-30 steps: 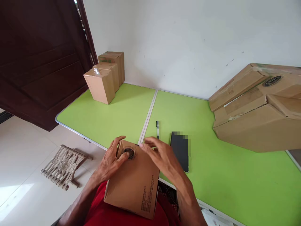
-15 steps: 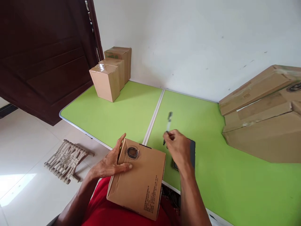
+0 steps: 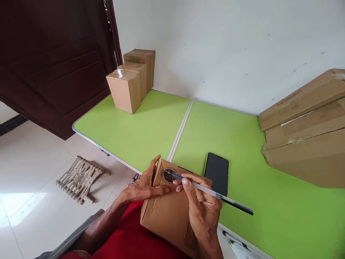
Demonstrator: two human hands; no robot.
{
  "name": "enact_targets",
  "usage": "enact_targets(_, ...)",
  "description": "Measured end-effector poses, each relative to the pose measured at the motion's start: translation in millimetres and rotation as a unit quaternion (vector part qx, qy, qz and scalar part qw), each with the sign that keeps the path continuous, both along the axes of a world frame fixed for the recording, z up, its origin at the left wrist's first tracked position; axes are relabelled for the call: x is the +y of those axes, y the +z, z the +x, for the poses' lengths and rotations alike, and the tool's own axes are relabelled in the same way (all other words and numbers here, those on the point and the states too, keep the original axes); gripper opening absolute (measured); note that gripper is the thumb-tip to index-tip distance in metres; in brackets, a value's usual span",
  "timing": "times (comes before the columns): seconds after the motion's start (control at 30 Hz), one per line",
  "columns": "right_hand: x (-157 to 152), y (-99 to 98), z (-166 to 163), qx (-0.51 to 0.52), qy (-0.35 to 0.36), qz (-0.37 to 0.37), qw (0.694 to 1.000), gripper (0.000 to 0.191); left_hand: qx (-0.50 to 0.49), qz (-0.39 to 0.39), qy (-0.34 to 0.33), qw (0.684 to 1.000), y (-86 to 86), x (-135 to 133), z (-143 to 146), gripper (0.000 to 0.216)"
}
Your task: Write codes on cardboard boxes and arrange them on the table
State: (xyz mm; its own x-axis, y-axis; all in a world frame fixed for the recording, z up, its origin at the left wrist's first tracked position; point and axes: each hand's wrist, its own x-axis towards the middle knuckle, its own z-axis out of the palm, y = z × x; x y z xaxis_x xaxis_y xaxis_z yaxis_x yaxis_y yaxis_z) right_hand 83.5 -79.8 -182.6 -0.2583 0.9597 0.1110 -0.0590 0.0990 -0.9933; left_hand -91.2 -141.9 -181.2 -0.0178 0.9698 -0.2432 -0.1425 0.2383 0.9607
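A brown cardboard box (image 3: 167, 212) rests over my lap against the front edge of the green table (image 3: 129, 140). Near its upper left corner is a round dark hole (image 3: 169, 175) ringed by scribbled black lines. My left hand (image 3: 145, 187) grips the box's left side, thumb lying on the top face. Pinched in my right hand (image 3: 202, 201) is a pen (image 3: 237, 205) with a clear barrel and black end. Its tip is at the hole; whether it touches the card I cannot tell. Printed text on the box is partly covered by my right hand.
A black phone (image 3: 217, 172) lies on the table just beyond my right hand. Several cardboard boxes stand at the back left (image 3: 124, 90), with larger cartons (image 3: 304, 147) at the right. A woven folding stool (image 3: 81, 180) is on the floor at left.
My right hand has brought the pen from above the table over to the box's hole, swinging its tip leftward. The box and my left hand appear further right in view.
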Motion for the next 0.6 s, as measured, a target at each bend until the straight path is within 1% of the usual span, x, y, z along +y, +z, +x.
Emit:
enact_targets(0.2, 1, -2.1, 1, -0.043, 0.016, 0.03, 0.998, 0.016, 0.006, 0.001, -0.006, 1.0, -4.6, -2, -5, 0.117)
enact_targets(0.4, 2, 0.5, 2, -0.079, 0.05, 0.063, 0.994, 0.013, 0.01, -0.011, -0.021, 1.0, -4.4, -1, -7, 0.115)
enact_targets(0.5, 3, 1.8, 7, -0.102, 0.071, 0.066, 0.99, 0.016, 0.012, 0.0, -0.019, 1.0, -4.7, -1, -7, 0.115)
enact_targets(0.6, 6, 1.8, 16, -0.126, 0.069, 0.069, 0.987, 0.021, 0.012, 0.003, -0.017, 1.0, -6.0, -1, -8, 0.118)
